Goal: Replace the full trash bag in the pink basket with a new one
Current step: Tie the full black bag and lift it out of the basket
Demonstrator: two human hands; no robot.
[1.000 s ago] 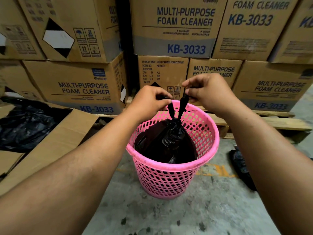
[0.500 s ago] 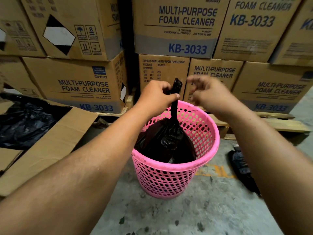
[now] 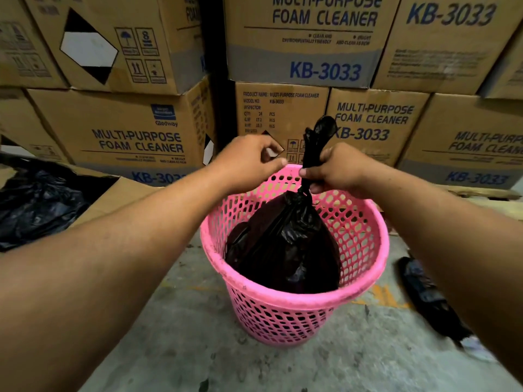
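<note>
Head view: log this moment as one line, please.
stage: bag tied, not lifted | right hand: grips neck of trash bag | left hand: free, holds nothing | bag: inside pink basket

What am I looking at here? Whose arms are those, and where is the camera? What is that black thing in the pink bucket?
There is no machine here, only a person. The camera sits on the person's head and looks forward and down, so you see both arms reaching out as if they were your own.

The right hand grips the twisted neck of a black trash bag. The bag's body sits inside the pink basket, and its gathered top sticks up above the fist. The left hand hangs just beside it with loosely curled fingers, holding nothing.

The basket stands on a grey concrete floor. Behind it are stacked cardboard boxes printed "Multi-Purpose Foam Cleaner". On the left, an open box holds more black plastic, and another dark bundle lies on the floor to the right.
</note>
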